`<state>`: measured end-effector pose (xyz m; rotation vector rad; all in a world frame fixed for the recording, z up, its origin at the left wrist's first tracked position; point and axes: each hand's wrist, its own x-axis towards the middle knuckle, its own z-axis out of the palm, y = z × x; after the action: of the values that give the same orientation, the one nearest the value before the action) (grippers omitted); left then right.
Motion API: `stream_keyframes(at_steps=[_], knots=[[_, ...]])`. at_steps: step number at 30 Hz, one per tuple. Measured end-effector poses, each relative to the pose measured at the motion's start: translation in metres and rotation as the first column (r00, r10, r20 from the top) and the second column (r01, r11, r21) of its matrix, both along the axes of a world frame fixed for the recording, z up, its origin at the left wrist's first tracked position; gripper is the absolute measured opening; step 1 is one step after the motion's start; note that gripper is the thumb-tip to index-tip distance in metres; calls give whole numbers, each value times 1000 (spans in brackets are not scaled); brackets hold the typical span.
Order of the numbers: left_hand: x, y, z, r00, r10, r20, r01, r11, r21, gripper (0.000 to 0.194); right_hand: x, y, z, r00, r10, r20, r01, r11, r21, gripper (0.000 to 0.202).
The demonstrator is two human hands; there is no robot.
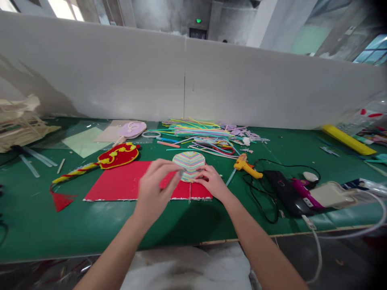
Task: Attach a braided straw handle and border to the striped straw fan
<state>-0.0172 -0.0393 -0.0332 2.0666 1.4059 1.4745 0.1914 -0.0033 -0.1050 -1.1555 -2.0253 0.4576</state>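
A round panel covered in pastel stripes [189, 160] lies at the back right of a red board [121, 183]. My right hand [211, 182] has its thumb and fingers closed on the panel's lower right edge. Just left of the panel is my left hand [159, 187], slightly blurred, its thumb and index fingertips brought together near the panel's edge. Whatever those tips may hold is too small to make out. A thin silvery piece [190, 192] runs from below the panel to the board's front edge.
Pastel craft strips [199, 131] lie in a heap behind the panel. On the right are a yellow glue gun [246, 166], a black power bank [286, 193] and cables. At left lies a red-and-yellow fan [119, 156] with a tassel [62, 200]. A white partition [136, 76] stands behind.
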Motion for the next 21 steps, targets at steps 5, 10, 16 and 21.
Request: stream_keyframes(at_steps=[5,10,16,21], knots=[[8,36,-33,888,-324,-325,218,921,-322,6,0,-1,1,1000,3,-15,-4,1000,-24,4],[11,53,-55,906,-290,-309,171,917,-360,4,0,-1,1,1000,-1,-14,0,999,-32,4],[11,50,-62,922,-262,-284,146,917,-372,5,-1,-1,0,1000,4,-12,-4,1000,-28,4],[15,44,-60,944,-220,-246,123,926,-356,5,0,-1,-1,1000,2,-28,-2,1000,-21,2]])
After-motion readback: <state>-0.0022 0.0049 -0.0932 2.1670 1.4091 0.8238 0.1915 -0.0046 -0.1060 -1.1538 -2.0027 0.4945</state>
